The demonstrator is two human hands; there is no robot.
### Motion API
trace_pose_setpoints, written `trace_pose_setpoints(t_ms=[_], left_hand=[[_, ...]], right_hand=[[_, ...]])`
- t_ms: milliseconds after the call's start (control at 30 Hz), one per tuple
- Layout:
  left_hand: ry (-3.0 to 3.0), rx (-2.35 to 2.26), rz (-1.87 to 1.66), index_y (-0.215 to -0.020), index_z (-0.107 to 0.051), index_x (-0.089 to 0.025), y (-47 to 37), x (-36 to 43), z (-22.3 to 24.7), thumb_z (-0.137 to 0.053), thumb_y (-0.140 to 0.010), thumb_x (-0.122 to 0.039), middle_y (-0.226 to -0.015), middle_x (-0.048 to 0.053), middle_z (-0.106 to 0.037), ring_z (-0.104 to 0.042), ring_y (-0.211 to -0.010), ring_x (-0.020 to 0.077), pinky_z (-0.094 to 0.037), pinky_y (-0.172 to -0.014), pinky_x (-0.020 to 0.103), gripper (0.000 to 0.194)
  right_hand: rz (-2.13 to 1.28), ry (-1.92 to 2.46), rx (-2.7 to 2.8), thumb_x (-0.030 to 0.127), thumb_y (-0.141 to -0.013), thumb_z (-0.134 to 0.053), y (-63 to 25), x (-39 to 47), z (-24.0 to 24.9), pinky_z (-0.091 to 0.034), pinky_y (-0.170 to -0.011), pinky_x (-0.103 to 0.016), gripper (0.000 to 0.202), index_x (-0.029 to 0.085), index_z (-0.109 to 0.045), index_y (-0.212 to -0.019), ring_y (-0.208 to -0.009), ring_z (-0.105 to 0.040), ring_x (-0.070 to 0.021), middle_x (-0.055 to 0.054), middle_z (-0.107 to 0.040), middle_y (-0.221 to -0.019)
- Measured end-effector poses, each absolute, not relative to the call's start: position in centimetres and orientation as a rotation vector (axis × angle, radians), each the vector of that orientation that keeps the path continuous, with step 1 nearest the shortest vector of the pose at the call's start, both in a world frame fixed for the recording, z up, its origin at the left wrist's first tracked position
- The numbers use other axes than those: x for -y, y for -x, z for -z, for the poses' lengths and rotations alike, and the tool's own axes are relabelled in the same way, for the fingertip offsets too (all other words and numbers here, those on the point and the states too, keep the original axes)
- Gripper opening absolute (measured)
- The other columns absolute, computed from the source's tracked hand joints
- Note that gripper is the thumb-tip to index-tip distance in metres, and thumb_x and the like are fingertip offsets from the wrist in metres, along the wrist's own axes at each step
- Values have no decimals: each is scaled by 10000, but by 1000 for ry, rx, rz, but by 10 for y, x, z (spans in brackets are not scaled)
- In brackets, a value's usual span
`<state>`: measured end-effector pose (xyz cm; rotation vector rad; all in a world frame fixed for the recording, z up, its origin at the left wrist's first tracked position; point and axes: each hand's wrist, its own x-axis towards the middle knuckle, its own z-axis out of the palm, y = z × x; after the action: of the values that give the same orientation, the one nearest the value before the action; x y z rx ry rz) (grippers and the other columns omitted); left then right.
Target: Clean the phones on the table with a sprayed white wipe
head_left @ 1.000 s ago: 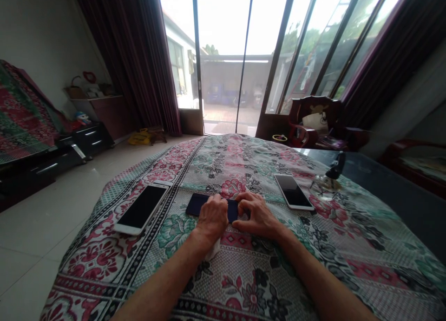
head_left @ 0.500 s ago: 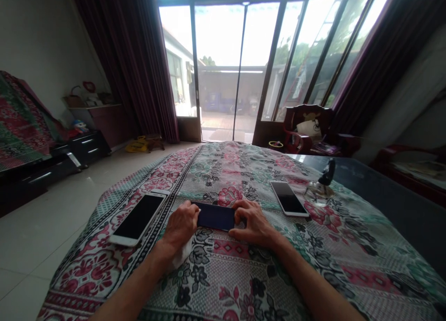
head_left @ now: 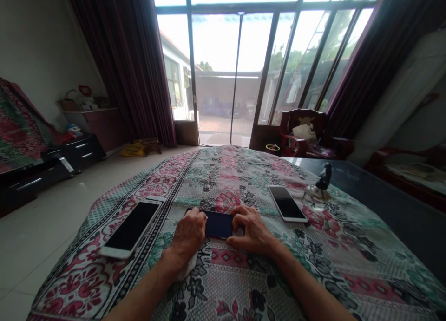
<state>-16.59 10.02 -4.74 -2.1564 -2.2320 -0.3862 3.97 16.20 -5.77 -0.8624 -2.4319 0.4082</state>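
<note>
A dark blue phone (head_left: 219, 225) lies sideways on the flowered cloth (head_left: 230, 279), between my two hands. My right hand (head_left: 249, 228) grips its right end between thumb and fingers. Over the phone's left part is my left hand (head_left: 190, 230), its fingers closed on a white cloth (head_left: 189, 269) that shows below the palm. To the left rests a large white phone (head_left: 133, 228) with a black screen. Another white phone (head_left: 287, 204) lies to the right, beside a clear spray bottle (head_left: 316, 196) with a black nozzle.
A dark tabletop (head_left: 369, 191) extends at the right. Beyond the cloth are glass doors (head_left: 223, 93), a red wooden chair (head_left: 301, 130) and a yellow bag (head_left: 134, 148) on the floor. Black drawers (head_left: 81, 147) stand at the left.
My left hand has moved right along the phone, covering more of its left part. My right hand keeps its grip on the right end. The view has tilted slightly up.
</note>
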Motion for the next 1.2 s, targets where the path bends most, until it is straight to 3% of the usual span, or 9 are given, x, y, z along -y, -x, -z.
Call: trace_pose_setpoints(t_ms=[200, 633, 1200], left_hand=[[2256, 2122, 450, -864, -624, -180, 143, -104, 48, -404, -916, -170, -920, 62, -588, -559, -890, 186, -422, -770, 268, 226], [2034, 2326, 434, -880, -644, -159, 197, -97, 47, -449, -920, -216, -897, 63, -592, -579, -856, 180, -421, -781, 259, 208], [2137, 2148, 457, -869, -619, -173, 160, -109, 55, -400, -933, -195, -912, 62, -589, -554, -867, 182, -416, -758, 266, 229]], right_hand=[[-402, 865, 2447, 296, -567, -791, -39, -163, 59, -323, -946, -384, 268, 211, -559, -671, -1017, -516, -217, -4, -583, -1058], [-411, 870, 2449, 314, -587, -788, -40, -163, 59, -296, -967, -407, 274, 215, -571, -723, -1070, -493, -234, -18, -564, -1120], [-406, 868, 2454, 356, -579, -798, -39, -162, 58, -304, -948, -409, 368, 214, -499, -743, -1034, -505, -230, -22, -574, -1083]])
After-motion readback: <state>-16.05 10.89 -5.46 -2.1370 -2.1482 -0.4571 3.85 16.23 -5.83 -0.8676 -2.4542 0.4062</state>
